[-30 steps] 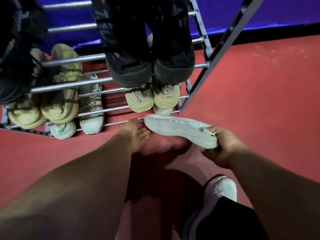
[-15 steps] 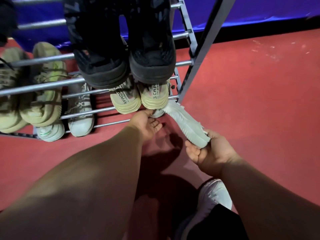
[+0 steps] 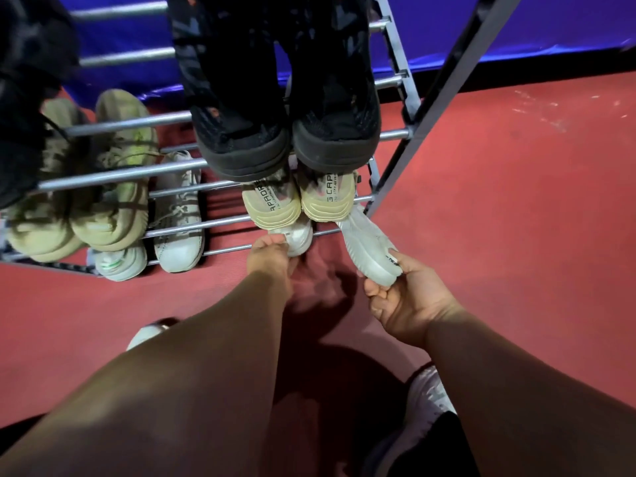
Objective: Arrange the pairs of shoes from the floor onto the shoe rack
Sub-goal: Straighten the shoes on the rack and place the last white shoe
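**A:** What carries all this?

**B:** A red floor (image 3: 499, 218), and on it the shoe rack (image 3: 130, 122): metal rails, tier above tier, seen from over its front edge.

**A:** What fills it?

**B:** The biggest is a black pair (image 3: 285, 115) on an upper tier at the right end. An olive pair (image 3: 86, 201) sits toward the left end. Below the black ones is a beige pair (image 3: 299, 201) with lettering on the heels. All of them sit heel-outward, likely so each can be taken by the heel.

**A:** And the shoe being put away?

**B:** The held white shoe (image 3: 370, 249) is off the floor. The right hand (image 3: 402, 301) grips its heel from beneath, fingers curled round the sole. Its toe points at the right front corner of the lowest tier, under the beige pair. I judge it is held by the heel so the toe goes in first.

**A:** The other hand?

**B:** The left hand (image 3: 272, 256) pinches the heel of the seated white shoe (image 3: 297, 237), which is on the lowest tier just left of the held one. It is probably steadying or shifting it so the pair ends up side by side.

**A:** Is the toe on the rail?

**B:** I cannot tell.
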